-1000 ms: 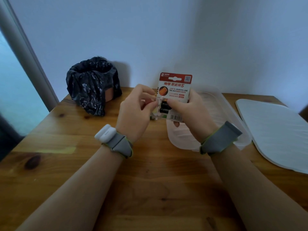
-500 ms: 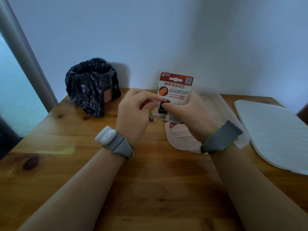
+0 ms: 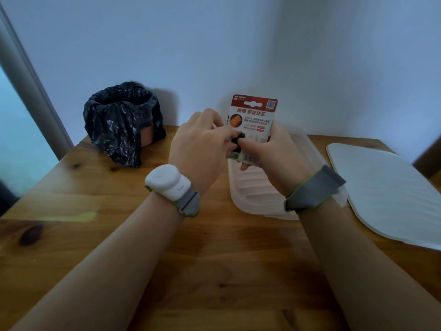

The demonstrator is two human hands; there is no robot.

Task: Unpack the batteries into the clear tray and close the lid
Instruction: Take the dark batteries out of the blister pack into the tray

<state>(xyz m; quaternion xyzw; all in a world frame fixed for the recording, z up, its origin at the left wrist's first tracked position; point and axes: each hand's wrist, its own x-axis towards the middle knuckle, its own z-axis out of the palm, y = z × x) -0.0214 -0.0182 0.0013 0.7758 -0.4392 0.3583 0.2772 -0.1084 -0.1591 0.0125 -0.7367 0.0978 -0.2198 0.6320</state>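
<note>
Pale wall behind, wooden desk (image 3: 214,271) under my forearms. My right hand (image 3: 274,151) pinches the battery pack (image 3: 253,118) by its lower edge, upright above the clear tray (image 3: 253,201), thumb pressed on the front. My left hand (image 3: 200,149) has its fingertips closed at the pack's left side, on what looks like a dark battery (image 3: 238,139), though blur hides the exact grip. I judge the card light and bendy, the batteries small, smooth and likely to roll, so hold them by the barrel. No batteries show in the tray, and the lid (image 3: 386,194) lies flat to its right. A bag-lined bin (image 3: 121,123) stands far left, out of the way.
</note>
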